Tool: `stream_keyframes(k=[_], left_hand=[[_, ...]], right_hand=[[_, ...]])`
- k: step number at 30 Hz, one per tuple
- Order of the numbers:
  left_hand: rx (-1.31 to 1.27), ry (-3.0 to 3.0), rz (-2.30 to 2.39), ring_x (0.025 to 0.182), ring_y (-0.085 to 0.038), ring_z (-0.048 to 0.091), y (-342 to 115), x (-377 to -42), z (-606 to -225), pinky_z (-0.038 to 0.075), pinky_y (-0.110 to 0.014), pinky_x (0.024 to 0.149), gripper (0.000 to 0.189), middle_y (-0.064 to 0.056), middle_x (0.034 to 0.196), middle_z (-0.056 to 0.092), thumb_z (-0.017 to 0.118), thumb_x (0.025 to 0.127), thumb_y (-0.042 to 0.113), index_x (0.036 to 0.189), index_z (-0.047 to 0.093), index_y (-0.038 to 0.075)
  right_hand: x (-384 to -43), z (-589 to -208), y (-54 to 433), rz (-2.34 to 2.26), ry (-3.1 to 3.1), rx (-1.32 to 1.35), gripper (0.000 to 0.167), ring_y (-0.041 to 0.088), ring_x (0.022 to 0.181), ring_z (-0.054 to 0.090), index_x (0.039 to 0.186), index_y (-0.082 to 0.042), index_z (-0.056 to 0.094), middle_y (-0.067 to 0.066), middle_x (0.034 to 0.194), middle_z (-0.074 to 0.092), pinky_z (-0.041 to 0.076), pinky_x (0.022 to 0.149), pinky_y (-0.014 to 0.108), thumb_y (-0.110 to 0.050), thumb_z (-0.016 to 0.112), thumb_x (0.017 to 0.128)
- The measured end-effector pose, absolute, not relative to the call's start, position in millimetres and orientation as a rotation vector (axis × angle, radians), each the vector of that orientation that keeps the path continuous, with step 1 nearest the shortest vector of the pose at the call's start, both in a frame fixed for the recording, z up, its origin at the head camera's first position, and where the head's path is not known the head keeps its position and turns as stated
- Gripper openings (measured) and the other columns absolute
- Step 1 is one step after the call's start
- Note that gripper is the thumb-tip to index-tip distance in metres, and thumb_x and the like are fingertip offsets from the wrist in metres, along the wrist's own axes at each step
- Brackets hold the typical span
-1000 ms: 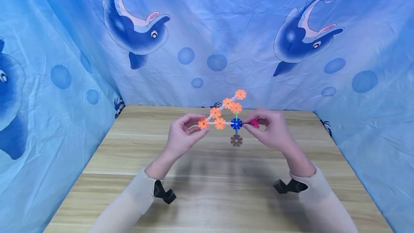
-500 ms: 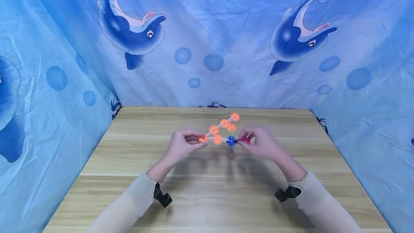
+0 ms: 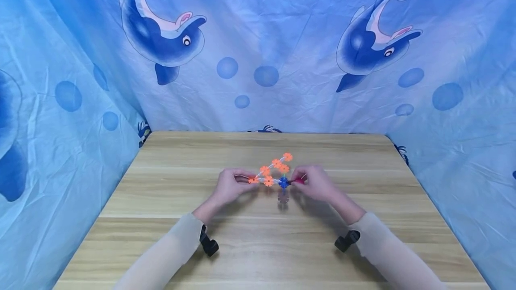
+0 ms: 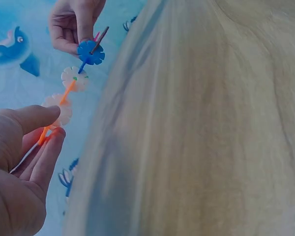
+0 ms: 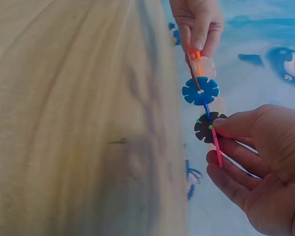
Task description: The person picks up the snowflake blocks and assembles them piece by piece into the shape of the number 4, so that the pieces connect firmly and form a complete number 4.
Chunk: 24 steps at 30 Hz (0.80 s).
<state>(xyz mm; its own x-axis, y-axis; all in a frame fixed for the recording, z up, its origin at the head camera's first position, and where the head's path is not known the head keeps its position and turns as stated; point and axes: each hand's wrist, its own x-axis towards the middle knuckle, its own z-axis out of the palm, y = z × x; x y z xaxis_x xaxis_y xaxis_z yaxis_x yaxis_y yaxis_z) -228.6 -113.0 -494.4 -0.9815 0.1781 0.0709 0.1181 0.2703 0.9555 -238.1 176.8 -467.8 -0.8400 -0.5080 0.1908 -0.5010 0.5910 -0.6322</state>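
Observation:
A figure of interlocking notched plastic discs spans between both hands over the wooden table. My left hand (image 3: 230, 185) pinches the orange disc (image 3: 253, 180) at its left corner, thumb against fingers. My right hand (image 3: 316, 182) pinches a dark brown disc (image 5: 206, 129) at the right end, where a pink disc (image 5: 218, 152) shows edge-on by the fingers. Between the hands come another orange disc (image 3: 268, 181) and a blue disc (image 3: 283, 182). From the blue one a brown disc (image 3: 283, 197) sticks out toward me. More orange discs (image 3: 276, 164) slant up and away to the right.
The wooden table (image 3: 258, 254) reaches back to a blue curtain (image 3: 298, 97) printed with dolphins, which also closes both sides. Each wrist wears a black camera mount, one on the left (image 3: 209, 244) and one on the right (image 3: 346, 240).
Both hands have lowered the disc figure toward the tabletop, and it has tipped flatter. They have also moved slightly closer together. Each hand keeps its hold.

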Motion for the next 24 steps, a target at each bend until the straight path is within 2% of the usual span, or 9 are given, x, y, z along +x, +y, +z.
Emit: stream_keyframes(k=[7,17,21,24], left_hand=[[0.220,2.431,1.853,0.086,-0.021,0.071,-114.1,-235.7,-505.2,0.058,-0.027,0.076,0.030,-0.007,0.096,0.073,0.084,0.071,0.005,0.098,0.074,0.009],[0.196,2.452,1.791,0.087,-0.017,0.070,-114.5,-235.0,-516.4,0.058,-0.026,0.074,0.029,-0.004,0.100,0.072,0.083,0.074,0.009,0.101,0.073,0.009],[0.224,2.490,1.752,0.089,-0.016,0.070,-116.8,-233.5,-515.5,0.058,-0.026,0.074,0.032,-0.004,0.104,0.070,0.082,0.076,0.011,0.106,0.072,0.009],[0.271,2.566,1.686,0.092,-0.019,0.069,-120.4,-229.3,-511.5,0.058,-0.029,0.079,0.036,-0.005,0.108,0.069,0.082,0.077,0.015,0.111,0.070,0.010]], right_hand=[[-241.6,-479.8,173.8,-1.086,2.797,-0.785,0.013,0.011,0.077,0.063,0.086,-0.014,0.068,0.004,0.086,0.068,0.055,0.068,0.019,-0.002,0.071,0.083],[-239.7,-491.9,171.1,-1.005,2.876,-0.752,0.014,0.004,0.075,0.061,0.085,-0.019,0.068,-0.011,0.083,0.065,0.055,0.071,0.020,-0.006,0.072,0.083],[-240.6,-494.9,173.4,-1.026,2.879,-0.773,0.013,0.006,0.080,0.064,0.088,-0.018,0.069,-0.009,0.088,0.067,0.056,0.075,0.021,-0.006,0.072,0.083],[-240.3,-496.9,182.1,-1.078,2.878,-0.785,0.014,0.013,0.090,0.066,0.097,-0.013,0.070,-0.004,0.097,0.068,0.057,0.081,0.027,-0.008,0.071,0.084]])
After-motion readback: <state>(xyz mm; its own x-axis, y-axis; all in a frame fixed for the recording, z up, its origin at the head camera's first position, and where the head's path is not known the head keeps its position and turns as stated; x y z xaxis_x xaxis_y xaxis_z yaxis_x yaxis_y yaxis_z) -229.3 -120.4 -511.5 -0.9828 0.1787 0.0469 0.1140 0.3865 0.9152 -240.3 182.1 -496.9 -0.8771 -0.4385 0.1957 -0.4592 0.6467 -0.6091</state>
